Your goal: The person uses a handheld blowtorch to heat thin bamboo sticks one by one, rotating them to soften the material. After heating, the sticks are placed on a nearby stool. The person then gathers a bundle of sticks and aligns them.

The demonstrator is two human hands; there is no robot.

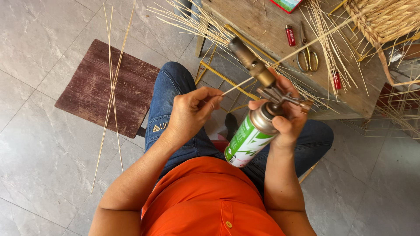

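The right hand (286, 116) is wrapped around the neck of a gas torch: a green-and-white gas canister (247, 142) topped by a brass torch head (253, 65) that points up and away toward the far left. The thumb and fingers close tightly round the metal collar and valve, with the canister slanting down toward the lap. The left hand (192, 111) pinches one thin rattan strand (306, 41) between thumb and forefinger, fingers narrowed on its near end. The strand runs from that pinch up to the far right, passing just beside the brass nozzle and on over the workbench (262, 26).

The person sits in blue jeans (175, 87) and an orange shirt (205, 196), over a grey tiled floor (39, 144). To the left stands one dark red wooden stool (100, 87), with about four long strands (113, 83) lying across it and onto the tiles. On the far wooden bench lie one pair of scissors with yellow handles (306, 54) and two red lighters: one (290, 35) left of the scissors, one (337, 81) nearer the bench's right edge. A fan of loose strands, too many to count, spreads over the bench. One woven basket (385, 17) sits at the far right corner. A yellow wire frame (223, 78) stands under the bench beside the left knee.
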